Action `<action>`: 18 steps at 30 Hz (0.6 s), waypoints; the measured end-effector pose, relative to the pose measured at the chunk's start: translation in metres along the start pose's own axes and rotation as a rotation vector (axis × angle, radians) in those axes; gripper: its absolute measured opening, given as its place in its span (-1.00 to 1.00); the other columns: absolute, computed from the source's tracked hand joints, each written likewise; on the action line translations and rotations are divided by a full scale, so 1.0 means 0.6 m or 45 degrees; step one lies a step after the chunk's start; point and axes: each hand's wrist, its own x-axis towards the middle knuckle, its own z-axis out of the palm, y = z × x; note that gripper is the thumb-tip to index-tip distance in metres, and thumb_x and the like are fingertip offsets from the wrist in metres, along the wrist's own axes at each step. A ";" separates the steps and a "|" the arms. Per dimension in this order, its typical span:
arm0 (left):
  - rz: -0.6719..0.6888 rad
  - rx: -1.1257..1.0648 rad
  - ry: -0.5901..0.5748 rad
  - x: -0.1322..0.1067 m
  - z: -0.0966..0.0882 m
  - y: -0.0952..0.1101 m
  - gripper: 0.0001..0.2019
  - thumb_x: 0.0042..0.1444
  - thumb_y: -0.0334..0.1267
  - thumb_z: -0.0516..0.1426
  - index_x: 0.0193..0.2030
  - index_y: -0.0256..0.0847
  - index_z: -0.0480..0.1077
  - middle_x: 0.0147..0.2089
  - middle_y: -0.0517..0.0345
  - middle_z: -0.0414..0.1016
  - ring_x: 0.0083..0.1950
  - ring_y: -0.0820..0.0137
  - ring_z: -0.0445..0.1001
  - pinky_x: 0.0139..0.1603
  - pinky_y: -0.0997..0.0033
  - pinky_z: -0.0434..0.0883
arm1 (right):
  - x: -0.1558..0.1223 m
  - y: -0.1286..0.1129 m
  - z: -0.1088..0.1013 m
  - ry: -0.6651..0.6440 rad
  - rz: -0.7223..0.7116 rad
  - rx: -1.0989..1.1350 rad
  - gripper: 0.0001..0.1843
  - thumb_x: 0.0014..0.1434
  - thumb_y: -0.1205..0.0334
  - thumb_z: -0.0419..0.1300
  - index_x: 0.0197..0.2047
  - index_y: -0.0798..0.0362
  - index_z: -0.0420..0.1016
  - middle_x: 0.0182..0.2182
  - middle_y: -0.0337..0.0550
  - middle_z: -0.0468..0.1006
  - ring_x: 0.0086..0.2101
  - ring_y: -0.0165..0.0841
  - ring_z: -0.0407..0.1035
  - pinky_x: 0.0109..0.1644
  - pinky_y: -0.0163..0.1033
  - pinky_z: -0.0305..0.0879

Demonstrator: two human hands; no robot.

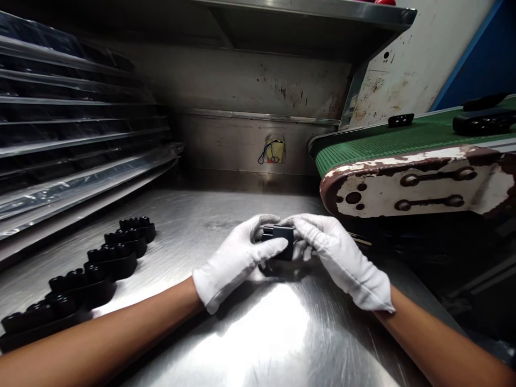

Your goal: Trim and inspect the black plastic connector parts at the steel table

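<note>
White cotton gloves cover both your hands. Your left hand and right hand are curled inward and meet around a small black block, holding it from either side, with neither hand open. The block sits near the middle of the stainless steel table, but your fingers hide its underside, so you can't tell whether it touches the steel. Left of your hands, a diagonal row of black studded parts lies on the table, well apart from the block and beside a stack of plastic-wrapped racks. To your right, a green conveyor belt carries black pieces, and its white frame is chipped and rust-stained. A steel shelf runs overhead, and a tangle of blue wire hangs on a yellow patch on the steel wall behind the table.
</note>
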 end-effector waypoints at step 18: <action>0.022 0.075 0.018 -0.003 0.003 0.007 -0.69 0.25 -0.10 0.12 0.07 -0.16 0.33 0.01 0.15 0.49 0.04 0.32 0.46 0.11 0.37 0.39 | 0.004 0.007 0.017 0.082 0.036 0.088 -0.84 0.07 0.38 0.29 -0.22 0.07 0.58 -0.36 -0.23 0.57 -0.30 -0.36 0.46 -0.22 -0.32 0.41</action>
